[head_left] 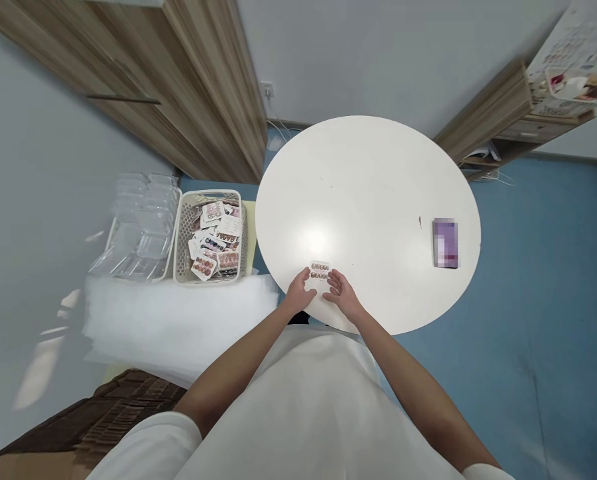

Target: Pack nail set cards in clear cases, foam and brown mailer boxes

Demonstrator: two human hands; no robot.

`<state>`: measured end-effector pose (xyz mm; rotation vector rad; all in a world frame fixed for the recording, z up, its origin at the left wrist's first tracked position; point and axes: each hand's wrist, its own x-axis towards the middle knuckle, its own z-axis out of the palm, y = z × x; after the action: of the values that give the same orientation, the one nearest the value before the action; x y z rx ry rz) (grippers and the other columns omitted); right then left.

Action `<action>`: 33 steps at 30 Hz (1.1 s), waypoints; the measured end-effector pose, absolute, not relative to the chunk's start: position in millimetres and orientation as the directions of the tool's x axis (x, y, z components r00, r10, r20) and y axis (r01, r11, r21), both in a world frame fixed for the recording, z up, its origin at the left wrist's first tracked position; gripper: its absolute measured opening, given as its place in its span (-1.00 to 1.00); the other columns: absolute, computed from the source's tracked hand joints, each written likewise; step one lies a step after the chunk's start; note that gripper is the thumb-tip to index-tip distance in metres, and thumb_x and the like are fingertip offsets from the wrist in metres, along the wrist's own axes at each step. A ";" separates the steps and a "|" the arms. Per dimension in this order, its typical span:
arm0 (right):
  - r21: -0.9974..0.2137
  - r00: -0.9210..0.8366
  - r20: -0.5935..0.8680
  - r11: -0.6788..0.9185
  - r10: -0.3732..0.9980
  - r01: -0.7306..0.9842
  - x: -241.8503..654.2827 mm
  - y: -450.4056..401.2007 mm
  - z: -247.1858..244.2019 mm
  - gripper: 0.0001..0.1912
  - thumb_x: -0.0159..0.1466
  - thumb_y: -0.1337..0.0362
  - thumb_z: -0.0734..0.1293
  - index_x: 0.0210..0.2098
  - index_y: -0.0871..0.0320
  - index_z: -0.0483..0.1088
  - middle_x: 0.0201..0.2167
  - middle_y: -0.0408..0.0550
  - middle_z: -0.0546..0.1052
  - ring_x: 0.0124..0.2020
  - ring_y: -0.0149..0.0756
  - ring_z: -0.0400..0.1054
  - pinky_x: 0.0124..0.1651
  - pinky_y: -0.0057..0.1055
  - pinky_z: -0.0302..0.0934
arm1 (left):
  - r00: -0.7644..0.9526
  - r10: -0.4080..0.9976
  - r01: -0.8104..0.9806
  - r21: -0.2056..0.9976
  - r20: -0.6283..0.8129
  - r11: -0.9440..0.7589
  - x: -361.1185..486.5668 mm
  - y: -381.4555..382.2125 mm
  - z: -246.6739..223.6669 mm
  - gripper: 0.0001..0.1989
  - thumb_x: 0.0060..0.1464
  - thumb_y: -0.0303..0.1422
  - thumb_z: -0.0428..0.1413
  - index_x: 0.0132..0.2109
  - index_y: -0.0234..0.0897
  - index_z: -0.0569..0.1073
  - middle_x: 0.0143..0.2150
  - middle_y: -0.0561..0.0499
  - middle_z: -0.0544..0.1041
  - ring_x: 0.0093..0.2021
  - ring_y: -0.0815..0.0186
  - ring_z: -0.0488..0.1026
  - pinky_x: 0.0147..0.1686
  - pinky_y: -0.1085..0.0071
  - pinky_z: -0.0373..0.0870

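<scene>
A small card of press-on nails [320, 270], with two rows of brownish oval nails on it, lies near the front edge of the round white table [368, 173]. My left hand [299, 293] is at its left edge, thumb held away from the fingers. On the opposite side, the fingertips of my right hand [343, 295] come up to the card's right edge, with its thumb apart too. Both hands look open. Whether the fingertips press on the card or only rest beside it is hard to tell.
A purple phone-like item [445, 244], partly pixelated, lies at the table's right. To the left stand a white basket [178, 257] of nail cards and a stack of clear plastic trays [146, 220]. White foam sheets [178, 320] and brown cardboard [128, 407] lie nearer me.
</scene>
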<state>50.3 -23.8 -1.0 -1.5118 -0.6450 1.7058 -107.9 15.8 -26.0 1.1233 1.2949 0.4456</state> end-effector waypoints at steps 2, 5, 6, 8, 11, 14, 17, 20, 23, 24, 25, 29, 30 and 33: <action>-0.784 -0.036 -0.594 -0.588 0.804 -0.202 35.3 -11.3 -0.5 -0.18 -0.09 0.29 0.42 0.11 -0.12 0.03 0.21 -0.10 0.04 0.19 -0.23 -0.01 0.19 -0.15 -0.10 | 0.252 0.820 0.329 0.843 -0.514 0.426 -123.2 25.1 -24.6 -0.29 -0.17 -0.53 0.04 0.19 -0.30 0.06 0.18 -0.15 0.18 0.16 0.18 0.14 0.11 0.22 0.10; -0.787 -0.049 -0.590 -0.587 0.806 -0.191 15.1 7.0 0.0 -0.18 -0.09 0.27 0.42 0.12 -0.12 0.03 0.21 -0.09 0.05 0.18 -0.22 0.00 0.19 -0.14 -0.09 | 0.219 0.837 0.360 0.839 -0.501 0.409 -142.3 41.5 -21.5 -0.33 -0.15 -0.51 0.02 0.18 -0.27 0.09 0.16 -0.14 0.20 0.12 0.18 0.18 0.06 0.22 0.17; -0.790 -0.053 -0.586 -0.584 0.809 -0.186 9.4 12.9 -0.3 -0.18 -0.09 0.26 0.42 0.12 -0.12 0.03 0.21 -0.09 0.05 0.18 -0.22 0.00 0.18 -0.14 -0.09 | 0.210 0.842 0.372 0.837 -0.497 0.401 -147.5 47.3 -20.7 -0.34 -0.14 -0.51 0.02 0.17 -0.27 0.10 0.15 -0.14 0.21 0.12 0.18 0.19 0.05 0.21 0.18; -0.800 -0.062 -0.572 -0.574 0.818 -0.174 -0.3 24.1 -2.2 -0.18 -0.08 0.25 0.41 0.12 -0.12 0.02 0.21 -0.09 0.05 0.17 -0.22 0.01 0.18 -0.14 -0.09 | 0.193 0.854 0.396 0.835 -0.483 0.382 -155.9 58.2 -19.6 -0.35 -0.15 -0.52 0.01 0.17 -0.27 0.11 0.14 -0.13 0.22 0.10 0.18 0.20 0.03 0.22 0.20; -0.817 -0.060 -0.551 -0.552 0.833 -0.164 -10.3 38.3 -7.7 -0.19 -0.07 0.23 0.41 0.12 -0.12 0.01 0.20 -0.10 0.06 0.17 -0.24 0.01 0.18 -0.15 -0.08 | 0.164 0.874 0.429 0.831 -0.458 0.354 -163.9 71.4 -19.7 -0.36 -0.16 -0.51 0.02 0.15 -0.29 0.14 0.13 -0.13 0.24 0.07 0.18 0.22 0.00 0.24 0.23; -0.833 -0.036 -0.531 -0.529 0.847 -0.161 -15.9 47.2 -14.0 -0.18 -0.07 0.23 0.41 0.13 -0.11 0.00 0.20 -0.10 0.07 0.16 -0.24 0.03 0.17 -0.16 -0.06 | 0.140 0.894 0.432 0.839 -0.426 0.332 -167.2 78.7 -21.3 -0.37 -0.16 -0.51 0.02 0.14 -0.28 0.16 0.11 -0.12 0.26 0.05 0.18 0.24 -0.01 0.25 0.25; -0.845 -0.020 -0.516 -0.514 0.856 -0.147 -18.1 49.7 -18.7 -0.18 -0.07 0.23 0.41 0.13 -0.10 -0.01 0.19 -0.10 0.07 0.15 -0.24 0.04 0.16 -0.15 -0.05 | 0.132 0.906 0.410 0.854 -0.402 0.320 -168.1 80.0 -23.4 -0.37 -0.17 -0.52 0.02 0.14 -0.26 0.17 0.11 -0.10 0.26 0.04 0.18 0.25 -0.01 0.25 0.24; -0.851 -0.021 -0.510 -0.508 0.860 -0.130 -17.9 48.5 -21.3 -0.17 -0.07 0.23 0.40 0.13 -0.11 -0.02 0.20 -0.10 0.07 0.14 -0.24 0.05 0.16 -0.14 -0.04 | 0.134 0.912 0.393 0.866 -0.387 0.310 -168.0 77.5 -24.7 -0.37 -0.16 -0.53 0.01 0.14 -0.24 0.16 0.12 -0.08 0.26 0.05 0.19 0.24 -0.01 0.26 0.24; -0.857 -0.028 -0.502 -0.501 0.865 -0.120 -16.2 47.0 -23.1 -0.17 -0.07 0.24 0.41 0.13 -0.11 -0.02 0.20 -0.10 0.07 0.15 -0.25 0.04 0.15 -0.16 -0.03 | 0.127 0.918 0.374 0.875 -0.377 0.308 -167.8 74.0 -25.9 -0.37 -0.15 -0.52 0.00 0.15 -0.24 0.16 0.12 -0.08 0.26 0.06 0.19 0.23 0.00 0.26 0.22; -0.860 -0.034 -0.497 -0.497 0.867 -0.117 -15.5 46.7 -23.7 -0.17 -0.07 0.24 0.41 0.13 -0.11 -0.02 0.20 -0.10 0.07 0.15 -0.25 0.04 0.15 -0.16 -0.03 | 0.122 0.920 0.363 0.880 -0.372 0.308 -167.8 72.9 -26.6 -0.37 -0.15 -0.52 0.00 0.15 -0.24 0.16 0.12 -0.07 0.26 0.07 0.20 0.23 0.01 0.26 0.22; -0.862 -0.040 -0.492 -0.493 0.870 -0.114 -14.8 46.6 -24.3 -0.17 -0.07 0.24 0.41 0.13 -0.11 -0.02 0.20 -0.10 0.07 0.15 -0.25 0.03 0.15 -0.17 -0.03 | 0.118 0.923 0.350 0.885 -0.366 0.307 -167.8 71.9 -27.5 -0.37 -0.15 -0.52 0.00 0.15 -0.23 0.16 0.12 -0.06 0.25 0.07 0.20 0.23 0.02 0.27 0.21; -0.871 -0.071 -0.474 -0.479 0.878 -0.107 -12.1 47.5 -25.6 -0.18 -0.06 0.24 0.41 0.13 -0.10 -0.02 0.20 -0.10 0.06 0.15 -0.25 0.03 0.15 -0.18 -0.03 | 0.083 0.930 0.276 0.905 -0.358 0.324 -167.1 69.0 -33.0 -0.38 -0.14 -0.51 0.00 0.15 -0.23 0.16 0.13 -0.06 0.25 0.09 0.22 0.22 0.04 0.26 0.19; -0.872 -0.081 -0.470 -0.476 0.879 -0.111 -11.3 47.9 -25.3 -0.18 -0.06 0.24 0.41 0.12 -0.11 -0.02 0.20 -0.11 0.05 0.16 -0.26 0.02 0.16 -0.18 -0.04 | 0.073 0.930 0.249 0.909 -0.361 0.334 -166.6 68.3 -34.2 -0.38 -0.14 -0.51 0.00 0.15 -0.23 0.15 0.13 -0.07 0.25 0.09 0.22 0.21 0.05 0.26 0.18; -0.868 -0.115 -0.465 -0.478 0.878 -0.133 -7.7 47.6 -22.3 -0.19 -0.06 0.23 0.41 0.12 -0.11 -0.01 0.21 -0.12 0.03 0.18 -0.27 -0.01 0.18 -0.18 -0.07 | 0.044 0.927 0.151 0.919 -0.373 0.363 -164.3 64.3 -35.3 -0.37 -0.14 -0.52 -0.01 0.15 -0.24 0.13 0.16 -0.07 0.20 0.13 0.23 0.18 0.09 0.24 0.14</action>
<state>-7.7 47.6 -22.3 -1.3931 -0.8710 1.6958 -164.3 64.3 -35.3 1.0545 1.4120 0.8051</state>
